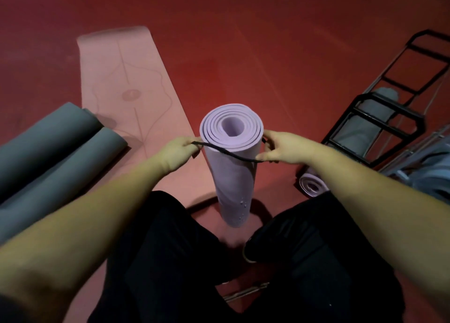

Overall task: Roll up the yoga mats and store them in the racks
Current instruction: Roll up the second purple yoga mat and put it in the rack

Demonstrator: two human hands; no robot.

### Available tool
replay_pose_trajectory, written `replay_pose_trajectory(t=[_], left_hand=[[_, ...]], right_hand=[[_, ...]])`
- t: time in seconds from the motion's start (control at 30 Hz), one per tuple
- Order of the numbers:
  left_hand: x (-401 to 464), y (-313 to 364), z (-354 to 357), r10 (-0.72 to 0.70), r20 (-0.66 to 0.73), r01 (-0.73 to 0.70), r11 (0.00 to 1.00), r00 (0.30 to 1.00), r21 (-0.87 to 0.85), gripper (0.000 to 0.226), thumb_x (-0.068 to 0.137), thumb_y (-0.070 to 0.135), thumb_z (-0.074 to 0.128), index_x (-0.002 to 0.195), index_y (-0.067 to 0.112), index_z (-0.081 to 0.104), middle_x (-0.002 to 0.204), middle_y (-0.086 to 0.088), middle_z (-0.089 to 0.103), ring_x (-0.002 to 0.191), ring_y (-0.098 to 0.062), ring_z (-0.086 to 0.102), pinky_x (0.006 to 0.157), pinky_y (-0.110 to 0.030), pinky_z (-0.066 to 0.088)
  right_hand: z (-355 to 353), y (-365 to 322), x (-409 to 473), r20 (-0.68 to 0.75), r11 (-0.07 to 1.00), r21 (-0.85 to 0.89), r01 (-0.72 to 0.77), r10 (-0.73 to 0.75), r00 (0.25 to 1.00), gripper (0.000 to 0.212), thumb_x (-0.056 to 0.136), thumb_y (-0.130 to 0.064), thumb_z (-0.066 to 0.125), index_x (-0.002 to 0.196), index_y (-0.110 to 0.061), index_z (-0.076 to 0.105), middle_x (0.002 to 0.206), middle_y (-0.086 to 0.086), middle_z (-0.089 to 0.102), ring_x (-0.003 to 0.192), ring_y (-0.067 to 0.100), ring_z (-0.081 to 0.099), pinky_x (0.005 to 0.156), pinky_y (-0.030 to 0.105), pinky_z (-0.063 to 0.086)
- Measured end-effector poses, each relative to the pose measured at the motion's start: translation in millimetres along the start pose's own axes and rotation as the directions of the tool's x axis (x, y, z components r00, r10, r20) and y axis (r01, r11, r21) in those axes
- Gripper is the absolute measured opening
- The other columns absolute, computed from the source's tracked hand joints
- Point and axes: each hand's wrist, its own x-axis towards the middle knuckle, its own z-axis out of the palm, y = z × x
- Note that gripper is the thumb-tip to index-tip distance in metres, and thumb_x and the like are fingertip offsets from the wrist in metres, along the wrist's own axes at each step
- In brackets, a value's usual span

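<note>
I stand the rolled lilac mat (231,152) upright between my knees, left hand (179,152) and right hand (280,149) pinching a black strap (229,154) across it; next, cinch it, then rack (379,118) at right.

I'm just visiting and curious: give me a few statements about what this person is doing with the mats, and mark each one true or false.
1. The rolled purple mat stands upright on the red floor. True.
2. Both hands hold a black strap stretched across the mat: left hand, right hand. True.
3. The pink mat is rolled up. False: it lies unrolled, flat on the floor.
4. The black rack holds no mats. False: a grey rolled mat lies inside it.
5. Two grey rolled mats lie at the left. True.
</note>
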Motion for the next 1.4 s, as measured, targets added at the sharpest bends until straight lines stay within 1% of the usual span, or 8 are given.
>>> replay_pose_trajectory(t=[0.07, 0.17, 0.53, 0.8, 0.97, 1.13, 1.27, 1.4], left_hand=[[-1, -1, 0, 0.153, 0.109, -0.183, 0.914, 0.982, 0.361, 0.030, 0.092, 0.024, 0.044, 0.097, 0.007, 0.068, 0.105, -0.011, 0.066, 0.096, -0.029, 0.057, 0.080, -0.026, 0.041], [-5, 7, -2, 0.138, 0.209, -0.220, 0.866, 0.968, 0.450, 0.035, 0.086, 0.026, 0.044, 0.088, 0.001, 0.068, 0.117, -0.015, 0.060, 0.108, -0.030, 0.057, 0.083, -0.030, 0.043], [42, 2, 42, -0.291, 0.185, 0.251, 0.945, 0.939, 0.211, 0.051, 0.098, 0.046, 0.028, 0.077, 0.024, 0.069, 0.112, -0.006, 0.066, 0.102, -0.024, 0.054, 0.089, -0.036, 0.044], [56, -24, 92, -0.559, 0.193, 0.567, 0.824, 0.807, 0.015, 0.062, 0.106, 0.048, 0.024, 0.115, 0.003, 0.067, 0.132, -0.019, 0.058, 0.118, -0.033, 0.055, 0.098, -0.039, 0.044], [66, -16, 117, -0.548, 0.041, 0.496, 0.719, 0.835, -0.487, 0.028, 0.093, 0.013, 0.037, 0.095, 0.009, 0.064, 0.080, -0.012, 0.064, 0.066, -0.025, 0.058, 0.059, -0.030, 0.054], [65, -31, 101, -0.499, 0.069, 0.455, 0.714, 0.864, -0.532, 0.034, 0.094, 0.019, 0.042, 0.116, 0.001, 0.061, 0.094, -0.018, 0.064, 0.070, -0.026, 0.062, 0.066, -0.038, 0.059], [61, -31, 95, -0.421, 0.169, 0.439, 0.705, 0.891, -0.557, 0.035, 0.094, 0.020, 0.054, 0.122, -0.001, 0.058, 0.095, -0.008, 0.064, 0.078, -0.021, 0.064, 0.076, -0.039, 0.056], [60, -17, 104, -0.414, 0.147, 0.425, 0.731, 0.898, -0.534, 0.027, 0.094, 0.018, 0.055, 0.111, -0.003, 0.062, 0.092, -0.011, 0.061, 0.073, -0.019, 0.060, 0.064, -0.029, 0.055]], right_hand=[[-8, -2, 0, 0.051, 0.992, -0.127, -0.004, 0.010, 0.999, 0.050, 0.079, -0.037, 0.080, 0.115, -0.029, 0.048, 0.074, -0.003, 0.064, 0.062, 0.013, 0.058, 0.066, 0.032, 0.043], [-10, 0, 1, 0.081, 0.934, -0.357, 0.022, 0.008, 0.997, 0.099, 0.069, -0.046, 0.085, 0.144, -0.013, 0.031, 0.097, 0.014, 0.064, 0.084, 0.032, 0.059, 0.076, 0.040, 0.047], [28, 38, 6, 0.014, 0.974, -0.160, -0.158, 0.162, 0.987, 0.070, 0.081, -0.019, 0.069, 0.141, -0.015, 0.034, 0.100, 0.014, 0.065, 0.079, 0.030, 0.056, 0.070, 0.034, 0.043], [78, 89, 33, 0.161, 0.968, -0.145, -0.203, 0.225, 0.961, 0.040, 0.070, -0.021, 0.064, 0.108, -0.008, 0.067, 0.105, 0.018, 0.070, 0.088, 0.029, 0.064, 0.079, 0.045, 0.053], [81, 80, 41, 0.135, 0.977, -0.091, -0.192, 0.203, 0.970, 0.055, 0.074, -0.012, 0.066, 0.127, -0.007, 0.053, 0.104, 0.021, 0.068, 0.087, 0.032, 0.064, 0.076, 0.041, 0.052], [74, 80, 36, 0.107, 0.983, 0.068, -0.171, 0.163, 0.981, 0.091, 0.077, -0.014, 0.068, 0.154, -0.026, 0.021, 0.121, 0.003, 0.057, 0.101, 0.024, 0.060, 0.086, 0.034, 0.049], [75, 79, 34, -0.065, 0.820, 0.519, -0.241, 0.319, 0.946, 0.035, 0.094, -0.011, 0.047, 0.125, -0.020, 0.061, 0.117, 0.006, 0.061, 0.099, 0.016, 0.055, 0.079, 0.019, 0.047], [91, 83, 41, -0.161, 0.665, 0.677, -0.316, 0.552, 0.818, 0.025, 0.103, -0.020, 0.046, 0.119, -0.008, 0.060, 0.109, 0.013, 0.065, 0.090, 0.020, 0.058, 0.060, 0.022, 0.052]])
